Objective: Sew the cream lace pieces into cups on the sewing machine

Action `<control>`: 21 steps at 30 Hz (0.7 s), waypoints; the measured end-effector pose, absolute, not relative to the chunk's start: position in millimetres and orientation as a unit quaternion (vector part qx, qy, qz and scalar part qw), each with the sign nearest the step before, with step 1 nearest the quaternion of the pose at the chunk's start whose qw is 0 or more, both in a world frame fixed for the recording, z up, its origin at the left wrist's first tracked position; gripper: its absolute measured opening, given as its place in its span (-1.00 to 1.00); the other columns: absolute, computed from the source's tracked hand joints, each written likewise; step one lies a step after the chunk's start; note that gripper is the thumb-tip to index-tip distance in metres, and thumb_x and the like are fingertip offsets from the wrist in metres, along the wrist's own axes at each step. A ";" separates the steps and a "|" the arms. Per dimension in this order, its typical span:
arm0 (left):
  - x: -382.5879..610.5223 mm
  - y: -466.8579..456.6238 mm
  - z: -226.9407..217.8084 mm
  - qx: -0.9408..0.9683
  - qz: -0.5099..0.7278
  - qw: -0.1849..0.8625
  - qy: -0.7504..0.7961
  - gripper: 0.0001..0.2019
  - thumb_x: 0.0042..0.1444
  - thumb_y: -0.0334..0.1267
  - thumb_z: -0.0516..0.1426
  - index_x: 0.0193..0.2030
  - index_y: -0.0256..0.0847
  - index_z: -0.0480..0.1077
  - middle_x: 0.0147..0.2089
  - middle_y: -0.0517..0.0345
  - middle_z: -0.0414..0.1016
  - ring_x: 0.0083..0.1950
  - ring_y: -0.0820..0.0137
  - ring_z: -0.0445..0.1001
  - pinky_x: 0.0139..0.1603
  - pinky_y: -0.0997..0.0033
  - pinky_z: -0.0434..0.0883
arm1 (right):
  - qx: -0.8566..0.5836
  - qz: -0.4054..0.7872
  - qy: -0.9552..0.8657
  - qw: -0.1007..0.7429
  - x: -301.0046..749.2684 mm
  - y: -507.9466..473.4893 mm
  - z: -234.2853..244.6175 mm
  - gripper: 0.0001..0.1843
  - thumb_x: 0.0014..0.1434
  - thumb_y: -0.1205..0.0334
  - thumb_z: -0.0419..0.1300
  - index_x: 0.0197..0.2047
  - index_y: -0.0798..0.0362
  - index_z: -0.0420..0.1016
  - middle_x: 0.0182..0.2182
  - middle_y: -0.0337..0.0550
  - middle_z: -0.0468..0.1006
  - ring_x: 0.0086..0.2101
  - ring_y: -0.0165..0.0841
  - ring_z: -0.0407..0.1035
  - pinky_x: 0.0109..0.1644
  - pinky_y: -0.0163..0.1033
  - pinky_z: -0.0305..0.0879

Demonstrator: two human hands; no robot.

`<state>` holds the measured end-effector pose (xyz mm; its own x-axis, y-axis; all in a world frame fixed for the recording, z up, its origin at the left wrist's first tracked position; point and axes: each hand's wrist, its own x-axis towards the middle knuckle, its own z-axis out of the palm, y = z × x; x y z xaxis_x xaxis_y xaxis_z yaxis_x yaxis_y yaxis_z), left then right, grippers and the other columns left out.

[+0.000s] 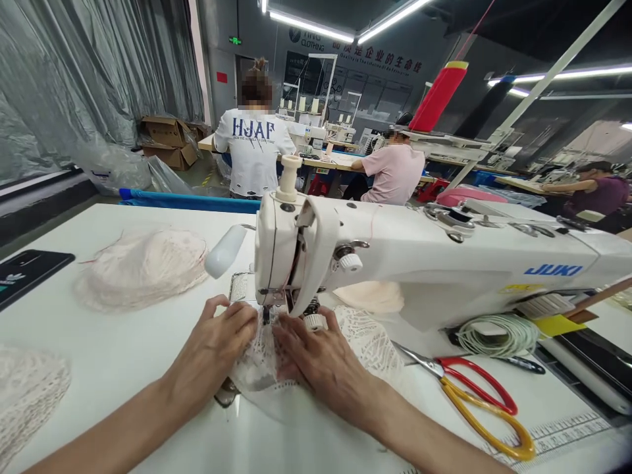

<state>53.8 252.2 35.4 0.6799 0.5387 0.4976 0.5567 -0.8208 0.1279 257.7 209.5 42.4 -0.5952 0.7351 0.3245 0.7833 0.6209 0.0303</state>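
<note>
My left hand (217, 345) and my right hand (320, 359) lie on a piece of white lace fabric (368, 342) in front of the needle of a white JUKI sewing machine (434, 263). The fingers of both hands are stretched out flat and press the lace onto the machine bed, one hand on each side of the presser foot (266, 309). Neither hand grips anything.
A pile of pale lace pieces (143, 266) lies at the left, more lace (24, 388) at the near left, and a dark phone (24, 273) at the table's left edge. Red and yellow scissors (474, 395) and a cord coil (498, 332) lie right. Other people work behind.
</note>
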 end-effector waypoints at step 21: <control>59.4 210.1 35.7 -0.898 -0.328 -0.007 -0.292 -0.86 0.30 -0.31 -0.03 -0.11 -0.25 0.31 -0.43 0.26 0.48 -0.46 0.46 0.39 -0.24 0.32 0.31 | -0.400 -0.009 -0.874 0.274 255.1 183.1 44.4 -0.77 0.22 0.51 -0.14 -0.30 0.16 0.30 -0.61 -0.25 0.35 -0.59 -0.42 0.17 -0.35 -0.24 0.11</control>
